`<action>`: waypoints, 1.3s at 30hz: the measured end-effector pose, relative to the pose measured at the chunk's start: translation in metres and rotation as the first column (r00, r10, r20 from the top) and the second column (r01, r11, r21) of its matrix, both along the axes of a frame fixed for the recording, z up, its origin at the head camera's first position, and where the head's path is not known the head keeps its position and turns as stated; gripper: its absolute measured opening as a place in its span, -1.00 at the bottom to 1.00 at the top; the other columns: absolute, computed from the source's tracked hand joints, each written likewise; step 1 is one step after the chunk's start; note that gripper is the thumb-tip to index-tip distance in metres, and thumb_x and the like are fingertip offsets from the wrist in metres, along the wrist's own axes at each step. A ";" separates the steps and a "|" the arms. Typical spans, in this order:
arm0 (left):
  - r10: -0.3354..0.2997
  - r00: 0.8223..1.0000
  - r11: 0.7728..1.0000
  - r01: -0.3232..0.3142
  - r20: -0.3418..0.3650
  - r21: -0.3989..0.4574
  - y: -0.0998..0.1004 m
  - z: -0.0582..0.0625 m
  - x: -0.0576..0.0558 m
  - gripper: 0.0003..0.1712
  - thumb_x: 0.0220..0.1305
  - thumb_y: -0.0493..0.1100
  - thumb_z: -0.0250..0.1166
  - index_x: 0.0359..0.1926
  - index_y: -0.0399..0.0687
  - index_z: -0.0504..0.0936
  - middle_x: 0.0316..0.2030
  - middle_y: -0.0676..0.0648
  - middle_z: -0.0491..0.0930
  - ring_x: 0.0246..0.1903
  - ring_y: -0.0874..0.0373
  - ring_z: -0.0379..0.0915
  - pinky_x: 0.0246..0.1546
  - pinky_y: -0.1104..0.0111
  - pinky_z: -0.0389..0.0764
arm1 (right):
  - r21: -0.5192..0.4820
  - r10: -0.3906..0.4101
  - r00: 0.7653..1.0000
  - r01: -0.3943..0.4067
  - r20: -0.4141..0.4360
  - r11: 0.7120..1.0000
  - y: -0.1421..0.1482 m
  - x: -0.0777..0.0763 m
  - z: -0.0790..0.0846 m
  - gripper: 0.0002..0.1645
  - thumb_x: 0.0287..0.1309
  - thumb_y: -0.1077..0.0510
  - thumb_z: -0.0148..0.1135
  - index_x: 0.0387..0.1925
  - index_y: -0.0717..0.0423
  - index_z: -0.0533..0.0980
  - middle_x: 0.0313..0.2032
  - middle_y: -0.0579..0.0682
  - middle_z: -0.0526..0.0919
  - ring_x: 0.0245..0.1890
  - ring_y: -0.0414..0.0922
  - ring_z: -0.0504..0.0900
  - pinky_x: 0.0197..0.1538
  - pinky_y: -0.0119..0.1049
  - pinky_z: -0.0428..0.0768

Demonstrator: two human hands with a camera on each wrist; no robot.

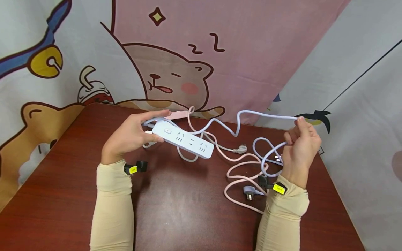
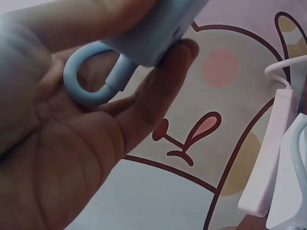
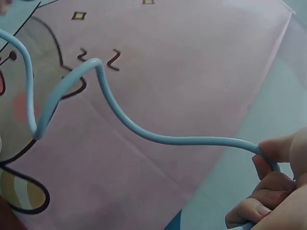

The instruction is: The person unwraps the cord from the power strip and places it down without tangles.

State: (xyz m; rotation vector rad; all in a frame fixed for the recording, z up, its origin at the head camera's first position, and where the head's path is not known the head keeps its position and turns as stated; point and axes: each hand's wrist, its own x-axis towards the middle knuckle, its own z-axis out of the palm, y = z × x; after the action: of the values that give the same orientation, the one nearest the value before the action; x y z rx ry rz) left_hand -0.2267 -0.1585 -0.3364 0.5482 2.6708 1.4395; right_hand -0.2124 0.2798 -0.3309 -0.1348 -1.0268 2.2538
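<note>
A pale blue power strip (image 1: 185,139) is held up over the table, its sockets and switch facing the head camera. My left hand (image 1: 128,136) grips its left end between thumb and fingers. In the left wrist view, the cord loops out of that end (image 2: 91,74) close to the palm. From there the light blue cord (image 1: 260,113) runs in bends across to my right hand (image 1: 301,146). Thumb and index finger of that hand pinch it, as the right wrist view also shows (image 3: 192,141). More cord hangs in loops below the right hand.
Behind the held strip lie a pink power strip (image 1: 179,115) and a white power strip (image 2: 290,182). A pink cord (image 1: 238,158) snakes over the table's right half. A white plug (image 1: 242,149) and a lavender plug (image 1: 249,191) lie there. A cartoon curtain (image 1: 251,52) backs the table.
</note>
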 end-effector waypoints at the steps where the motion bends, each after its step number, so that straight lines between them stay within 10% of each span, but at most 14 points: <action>1: 0.002 1.000 1.000 -0.002 0.002 -0.006 0.000 0.000 0.000 -0.18 0.07 -0.18 0.59 0.34 0.45 0.52 0.21 0.13 0.60 -0.12 0.13 0.45 -0.37 0.41 0.45 | -0.005 0.000 1.000 0.000 -0.014 1.000 0.000 0.001 0.001 -0.71 0.15 0.27 0.47 -0.42 0.46 0.55 -0.71 -0.06 0.16 -0.66 -0.20 -0.09 -0.53 -0.44 -0.18; 13: 0.086 0.996 0.995 -0.085 0.013 -0.044 -0.006 -0.005 -0.004 -0.22 0.15 -0.10 0.55 0.40 0.20 0.50 0.07 -0.05 0.64 -0.28 0.06 0.48 -0.44 0.40 0.47 | -0.028 0.059 0.992 -0.062 -0.110 0.998 0.005 0.013 0.014 -0.76 0.25 0.37 0.31 -0.47 0.47 0.50 -0.71 -0.05 0.12 -0.65 -0.20 -0.09 -0.49 -0.41 -0.22; 21: 0.231 0.971 0.973 -0.231 -0.065 0.005 -0.018 -0.010 -0.007 -0.22 0.20 -0.08 0.52 0.43 0.10 0.46 0.14 0.02 0.69 -0.13 0.22 0.52 -0.24 0.58 0.47 | 0.144 0.176 0.984 -0.177 0.016 0.974 0.008 0.018 0.013 -0.72 0.25 0.35 0.33 -0.53 0.42 0.51 -0.71 -0.02 0.17 -0.65 -0.14 -0.08 -0.51 -0.33 -0.20; 25: 0.321 0.945 0.945 -0.316 -0.058 0.084 -0.016 -0.012 -0.010 -0.23 0.19 -0.16 0.52 0.41 0.00 0.47 0.15 -0.03 0.68 -0.05 0.20 0.57 -0.18 0.65 0.48 | 0.268 0.288 0.949 -0.313 0.129 0.911 0.007 0.020 0.012 -0.67 0.35 0.34 0.23 -0.58 0.32 0.52 -0.71 -0.06 0.13 -0.63 -0.13 -0.11 -0.50 -0.30 -0.18; 29: 0.409 0.911 0.911 -0.406 -0.045 0.065 -0.015 -0.013 -0.011 -0.28 0.20 -0.19 0.50 0.38 -0.08 0.50 0.18 -0.14 0.66 0.02 0.08 0.57 -0.19 0.62 0.45 | 0.454 0.389 0.867 -0.496 0.312 0.740 0.005 0.023 0.010 -0.68 0.42 0.33 0.15 -0.52 0.18 0.58 -0.69 -0.08 0.14 -0.61 -0.08 -0.03 -0.47 -0.21 -0.06; 36: 0.440 0.898 0.898 -0.440 -0.010 -0.026 -0.014 -0.022 -0.018 -0.32 0.22 -0.20 0.48 0.35 -0.15 0.52 0.16 -0.26 0.65 0.01 -0.07 0.57 -0.11 0.38 0.47 | 0.713 0.325 0.739 -0.666 0.590 0.219 0.000 0.022 0.008 -0.86 0.43 0.16 0.21 -0.26 0.08 0.63 -0.51 -0.23 0.53 -0.45 -0.22 0.46 -0.33 -0.33 0.48; 39: 0.449 0.893 0.893 -0.448 0.032 -0.036 -0.013 -0.029 -0.022 -0.32 0.22 -0.20 0.47 0.36 -0.17 0.51 0.17 -0.28 0.63 0.03 -0.09 0.56 -0.02 0.21 0.52 | 0.736 0.288 0.718 -0.675 0.634 0.062 -0.005 0.019 0.007 -0.84 0.45 0.08 0.19 -0.19 0.05 0.62 -0.42 -0.21 0.55 -0.37 -0.21 0.51 -0.28 -0.33 0.53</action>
State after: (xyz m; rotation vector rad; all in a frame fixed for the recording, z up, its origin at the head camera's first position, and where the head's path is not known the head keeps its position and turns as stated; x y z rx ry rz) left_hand -0.2482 -0.1711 -0.3649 -0.1192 2.9043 1.4771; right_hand -0.1936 0.2744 -0.3243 0.5005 -2.8746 1.6021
